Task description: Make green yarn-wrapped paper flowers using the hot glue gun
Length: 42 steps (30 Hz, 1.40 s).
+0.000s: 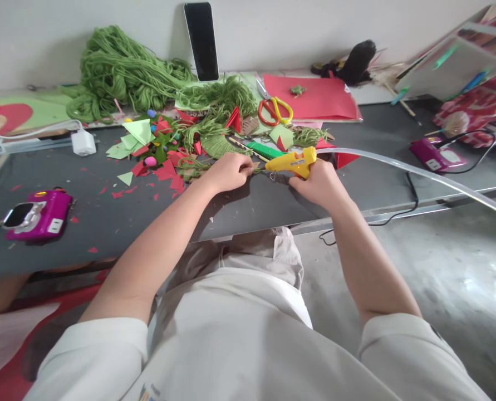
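Observation:
A yellow hot glue gun (291, 162) is gripped in my right hand (323, 186), its nozzle pointing left. From its back end a long clear glue stick (402, 169) runs out to the right. My left hand (231, 171) is closed just in front of the nozzle, low over the table edge side of the craft pile. A small tan bit shows at its fingertips, but the fingers hide most of it. Just behind both hands lie a green comb-like strip (265, 149), strands of green yarn (216, 146) and folded red paper pieces.
Orange-and-yellow-handled scissors (275, 111) lie beside red paper sheets (314, 97). A big green yarn bundle (122, 69) and an upright phone (201, 42) are at the wall. Purple power sockets (43, 214) sit left, with another purple socket (435, 153) and cord right. Paper scraps (139, 133) are scattered left.

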Available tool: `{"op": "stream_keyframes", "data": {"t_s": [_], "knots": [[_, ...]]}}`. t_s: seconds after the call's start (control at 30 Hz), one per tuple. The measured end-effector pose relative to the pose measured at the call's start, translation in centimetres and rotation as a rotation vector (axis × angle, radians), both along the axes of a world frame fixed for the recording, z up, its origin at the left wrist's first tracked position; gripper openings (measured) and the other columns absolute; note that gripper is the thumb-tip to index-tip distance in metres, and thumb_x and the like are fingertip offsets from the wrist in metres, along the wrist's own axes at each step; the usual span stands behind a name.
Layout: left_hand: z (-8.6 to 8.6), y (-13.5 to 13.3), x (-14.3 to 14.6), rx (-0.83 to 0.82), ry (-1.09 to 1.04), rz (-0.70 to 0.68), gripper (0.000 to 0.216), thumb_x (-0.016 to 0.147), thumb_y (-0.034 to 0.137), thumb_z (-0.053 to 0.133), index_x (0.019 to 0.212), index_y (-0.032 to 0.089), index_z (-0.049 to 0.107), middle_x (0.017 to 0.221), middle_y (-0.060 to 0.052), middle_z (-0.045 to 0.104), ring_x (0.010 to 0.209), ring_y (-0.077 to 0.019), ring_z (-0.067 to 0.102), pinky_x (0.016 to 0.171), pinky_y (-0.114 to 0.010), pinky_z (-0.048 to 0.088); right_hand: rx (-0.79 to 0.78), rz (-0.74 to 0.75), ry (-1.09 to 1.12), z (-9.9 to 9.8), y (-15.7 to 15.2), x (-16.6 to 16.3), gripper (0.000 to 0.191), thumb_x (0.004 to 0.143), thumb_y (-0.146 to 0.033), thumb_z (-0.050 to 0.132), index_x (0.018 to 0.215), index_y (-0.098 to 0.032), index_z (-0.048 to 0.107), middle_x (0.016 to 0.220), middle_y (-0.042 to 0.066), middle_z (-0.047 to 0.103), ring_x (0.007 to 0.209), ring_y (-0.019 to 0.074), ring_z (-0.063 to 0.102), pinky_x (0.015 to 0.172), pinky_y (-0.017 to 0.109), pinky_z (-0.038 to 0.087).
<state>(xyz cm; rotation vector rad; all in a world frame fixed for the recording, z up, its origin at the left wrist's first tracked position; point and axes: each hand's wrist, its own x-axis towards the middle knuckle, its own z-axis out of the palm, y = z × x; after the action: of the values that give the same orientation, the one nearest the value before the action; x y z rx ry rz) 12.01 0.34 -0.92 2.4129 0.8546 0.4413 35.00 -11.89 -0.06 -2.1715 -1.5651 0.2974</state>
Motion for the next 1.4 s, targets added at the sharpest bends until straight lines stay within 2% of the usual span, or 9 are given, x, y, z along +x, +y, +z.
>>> {"op": "stream_keyframes", "data": {"t_s": [0.23, 0.37, 0.5, 0.77, 1.07, 1.27, 1.4], "knots": [[0.1, 0.0, 0.0, -0.01, 0.014, 0.001, 0.013, 0.088, 0.022, 0.059, 0.079, 0.017, 0.068, 0.068, -0.004, 0.063, 0.06, -0.0151, 0.049, 0.064, -0.034, 0.037, -0.027, 0.034, -0.019, 0.5, -0.1, -0.1, 0.017, 0.071, -0.03, 0.068, 0.077, -0.022, 0.054, 0.072, 0.006, 0.059, 0.069, 0.0242, 0.058, 0.062, 0.036, 0.045], [0.1, 0.0, 0.0, -0.014, 0.009, 0.0, 0.015, 0.089, 0.023, 0.058, 0.082, 0.017, 0.071, 0.069, -0.005, 0.065, 0.061, -0.016, 0.05, 0.064, -0.034, 0.037, -0.039, 0.027, -0.019, 0.8, -0.1, -0.2, 0.015, 0.071, -0.029, 0.068, 0.077, -0.021, 0.057, 0.071, 0.006, 0.057, 0.07, 0.0246, 0.057, 0.062, 0.036, 0.046], [0.1, -0.1, 0.0, -0.024, 0.027, 0.011, 0.015, 0.089, 0.022, 0.059, 0.083, 0.016, 0.072, 0.07, -0.006, 0.066, 0.063, -0.0165, 0.05, 0.067, -0.034, 0.037, -0.037, 0.031, -0.025, 0.7, -0.1, 0.0, 0.014, 0.07, -0.029, 0.068, 0.077, -0.021, 0.059, 0.068, 0.006, 0.056, 0.067, 0.0239, 0.055, 0.062, 0.036, 0.046], [0.0, 0.0, 0.0, -0.018, 0.014, 0.006, 0.014, 0.088, 0.021, 0.06, 0.079, 0.017, 0.069, 0.068, -0.004, 0.064, 0.061, -0.0153, 0.049, 0.065, -0.034, 0.036, -0.03, 0.04, -0.008, 0.4, 0.1, 0.1, 0.014, 0.071, -0.027, 0.066, 0.075, -0.022, 0.054, 0.069, 0.005, 0.057, 0.066, 0.0224, 0.055, 0.059, 0.035, 0.043], [0.2, -0.2, 0.0, -0.032, 0.023, 0.01, 0.013, 0.088, 0.022, 0.059, 0.08, 0.017, 0.069, 0.069, -0.004, 0.065, 0.061, -0.0153, 0.049, 0.065, -0.034, 0.037, -0.035, 0.079, -0.024, 0.5, 0.1, 0.3, 0.014, 0.073, -0.025, 0.064, 0.075, -0.023, 0.05, 0.077, 0.009, 0.062, 0.074, 0.0275, 0.062, 0.065, 0.037, 0.048], [0.1, -0.1, -0.1, -0.037, -0.006, 0.038, 0.014, 0.089, 0.024, 0.06, 0.083, 0.017, 0.07, 0.073, -0.006, 0.067, 0.066, -0.017, 0.053, 0.068, -0.035, 0.039, -0.034, 0.059, -0.041, 0.6, 0.0, 0.2, 0.012, 0.073, -0.024, 0.065, 0.081, -0.019, 0.059, 0.08, 0.012, 0.067, 0.074, 0.028, 0.063, 0.069, 0.038, 0.051], [0.6, 0.0, -0.5, -0.025, -0.122, 0.067, 0.017, 0.089, 0.026, 0.059, 0.08, 0.016, 0.069, 0.077, -0.006, 0.069, 0.072, -0.0182, 0.057, 0.071, -0.034, 0.041, -0.001, 0.049, -0.047, 0.5, -0.5, 0.8, 0.015, 0.072, -0.025, 0.067, 0.085, -0.017, 0.064, 0.083, 0.012, 0.07, 0.078, 0.0287, 0.066, 0.068, 0.037, 0.049]]}}
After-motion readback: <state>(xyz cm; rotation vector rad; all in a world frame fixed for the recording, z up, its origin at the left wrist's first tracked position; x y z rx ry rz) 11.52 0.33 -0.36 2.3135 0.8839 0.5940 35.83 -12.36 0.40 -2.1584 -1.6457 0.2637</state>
